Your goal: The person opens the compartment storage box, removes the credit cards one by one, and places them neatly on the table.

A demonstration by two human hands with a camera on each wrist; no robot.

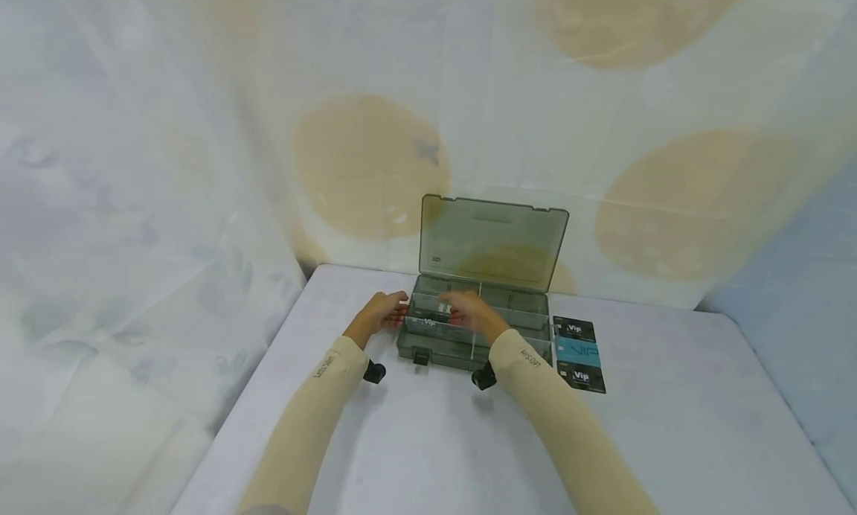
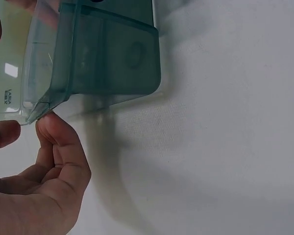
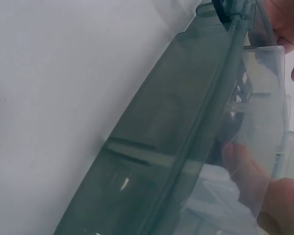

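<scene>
Reaching into the open compartment box (image 1: 469, 329) with both hands.
Left hand (image 1: 383, 312) pinches the box's left corner; right hand (image 1: 469, 312) lies inside, grip unclear — steady the box, work gently.

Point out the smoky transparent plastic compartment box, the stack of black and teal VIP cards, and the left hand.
smoky transparent plastic compartment box (image 1: 493, 241), head view, middle of the raised lid
black and teal VIP cards (image 1: 579, 352), head view, teal middle card
left hand (image 1: 383, 312), head view, back of the hand

The compartment box (image 1: 469, 329) sits on the table (image 1: 669, 426) before me, lid (image 1: 492, 243) upright behind it; three VIP cards (image 1: 579, 353) lie just right of it.
</scene>
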